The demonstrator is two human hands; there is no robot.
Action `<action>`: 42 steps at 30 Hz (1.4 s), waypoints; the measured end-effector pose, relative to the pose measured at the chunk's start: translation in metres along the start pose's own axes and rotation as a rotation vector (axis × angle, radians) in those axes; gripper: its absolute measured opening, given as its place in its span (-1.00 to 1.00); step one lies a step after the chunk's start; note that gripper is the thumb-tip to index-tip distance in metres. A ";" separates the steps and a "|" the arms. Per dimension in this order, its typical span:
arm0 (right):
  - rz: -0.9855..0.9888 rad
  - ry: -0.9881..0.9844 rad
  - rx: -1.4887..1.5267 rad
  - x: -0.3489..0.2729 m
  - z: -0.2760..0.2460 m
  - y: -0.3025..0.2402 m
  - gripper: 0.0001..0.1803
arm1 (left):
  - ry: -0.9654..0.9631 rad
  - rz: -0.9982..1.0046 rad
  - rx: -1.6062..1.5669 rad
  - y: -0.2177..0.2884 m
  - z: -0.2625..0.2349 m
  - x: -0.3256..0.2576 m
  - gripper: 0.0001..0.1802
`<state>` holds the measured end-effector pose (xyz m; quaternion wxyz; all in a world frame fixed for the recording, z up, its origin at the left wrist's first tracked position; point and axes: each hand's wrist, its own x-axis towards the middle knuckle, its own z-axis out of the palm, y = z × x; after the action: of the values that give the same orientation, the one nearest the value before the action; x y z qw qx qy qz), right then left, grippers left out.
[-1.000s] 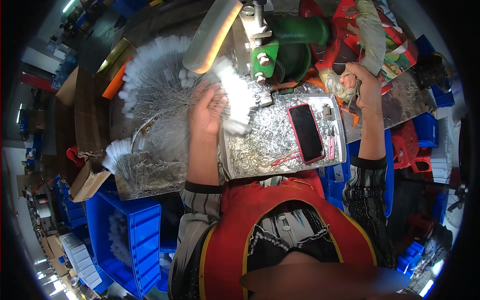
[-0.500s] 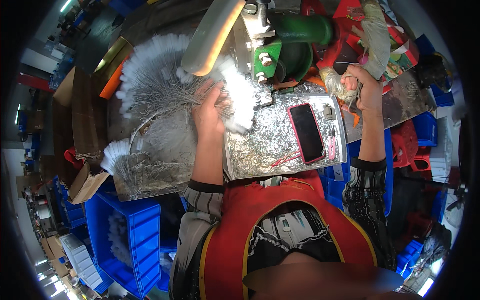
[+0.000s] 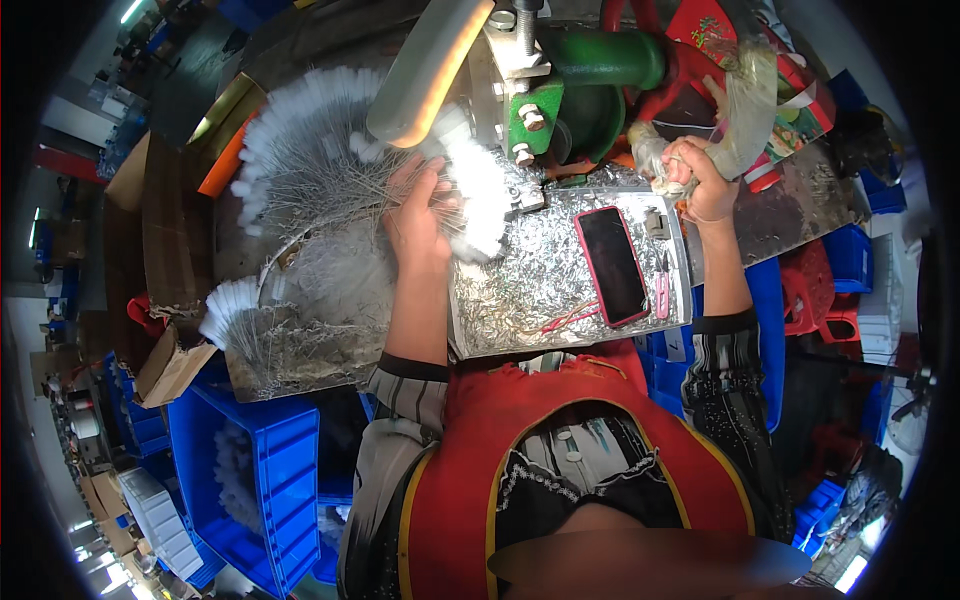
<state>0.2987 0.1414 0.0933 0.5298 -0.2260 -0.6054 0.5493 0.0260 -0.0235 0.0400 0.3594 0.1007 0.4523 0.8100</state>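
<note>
My left hand [image 3: 420, 222] is among the thin wire stems of a big heap of white-tufted brushes [image 3: 300, 150], its fingers closed round some stems. The tufts beside it glare under the lamp, so how many brushes it holds I cannot tell. On the right, my right hand [image 3: 706, 186] is closed round the wrapped end of a lever handle [image 3: 752, 115] on a green and red hand press [image 3: 600, 60]. Bright metal jaws [image 3: 525, 190] of the press stand between my hands, close to the brushes.
A lit lamp [image 3: 430, 75] hangs over the brushes. On the foil-like tray [image 3: 520, 310] lie a red-cased phone [image 3: 612, 265] and pink thread snips [image 3: 663, 288]. A smaller brush bundle [image 3: 232, 315] lies at left. Blue bins [image 3: 285, 480] stand below the bench edge.
My right hand has moved left and slightly nearer with the lever handle, which has swung with it. My left hand has hardly moved among the brush stems.
</note>
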 end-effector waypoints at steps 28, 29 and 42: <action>0.145 0.153 0.033 0.002 0.018 -0.028 -0.90 | -0.107 -0.055 0.119 0.006 -0.004 0.002 -0.58; 0.249 0.256 -0.022 0.004 0.022 -0.040 -0.90 | -0.151 -0.044 0.097 0.005 -0.002 0.003 -0.58; 0.272 0.227 -0.038 0.005 0.025 -0.050 -0.87 | -0.004 -0.009 0.084 0.004 0.004 0.001 -0.60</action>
<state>0.2905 0.1205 0.1444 0.5113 -0.3762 -0.5159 0.5753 0.0252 -0.0215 0.0456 0.3593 0.1152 0.4856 0.7886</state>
